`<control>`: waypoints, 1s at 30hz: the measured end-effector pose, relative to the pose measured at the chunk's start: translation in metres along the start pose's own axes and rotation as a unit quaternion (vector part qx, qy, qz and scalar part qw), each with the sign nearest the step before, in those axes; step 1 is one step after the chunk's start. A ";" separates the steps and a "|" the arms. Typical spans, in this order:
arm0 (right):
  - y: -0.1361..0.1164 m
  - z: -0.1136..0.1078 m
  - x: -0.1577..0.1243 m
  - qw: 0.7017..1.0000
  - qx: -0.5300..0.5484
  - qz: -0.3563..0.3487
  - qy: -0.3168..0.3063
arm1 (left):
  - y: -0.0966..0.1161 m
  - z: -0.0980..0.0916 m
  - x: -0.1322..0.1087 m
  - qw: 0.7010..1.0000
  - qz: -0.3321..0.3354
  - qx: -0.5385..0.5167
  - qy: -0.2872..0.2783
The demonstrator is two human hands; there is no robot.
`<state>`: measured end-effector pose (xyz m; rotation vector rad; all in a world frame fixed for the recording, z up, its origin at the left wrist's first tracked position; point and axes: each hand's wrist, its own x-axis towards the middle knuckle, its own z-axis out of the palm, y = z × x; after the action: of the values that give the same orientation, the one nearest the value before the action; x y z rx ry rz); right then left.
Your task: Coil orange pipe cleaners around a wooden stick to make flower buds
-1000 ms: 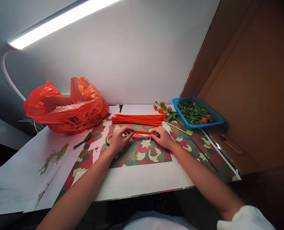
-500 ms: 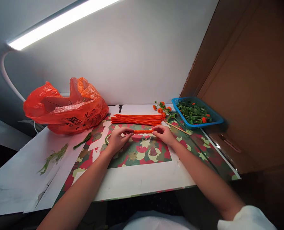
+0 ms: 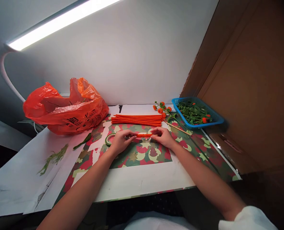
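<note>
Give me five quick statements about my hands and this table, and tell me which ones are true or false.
1. The left hand and the right hand hold a ribbed orange piece between them. True.
2. The basket of greenery is red. False: the basket is blue.
3. The pile of orange rods lies beyond both hands. True.
4. The green tape roll is beside the right hand. False: the green tape roll is beside the left hand.
5. The plastic bag sits to the left of the rods. True.
</note>
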<state>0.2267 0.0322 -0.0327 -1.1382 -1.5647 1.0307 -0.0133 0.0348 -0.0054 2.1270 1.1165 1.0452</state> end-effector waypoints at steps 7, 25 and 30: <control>-0.010 0.003 -0.003 1.000 -0.025 -0.006 -0.009 | -0.003 0.007 -0.001 0.996 -0.032 -0.074 -0.038; -0.023 0.009 -0.010 0.992 -0.092 -0.073 -0.041 | 0.002 0.015 0.000 0.988 -0.045 -0.110 -0.101; -0.027 0.012 -0.011 0.987 -0.119 -0.093 -0.048 | 0.002 0.016 0.000 0.988 -0.038 -0.106 -0.105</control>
<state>0.2113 0.0145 -0.0117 -1.0893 -1.8701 0.8006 0.0008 0.0324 -0.0131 1.9578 0.9344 0.8412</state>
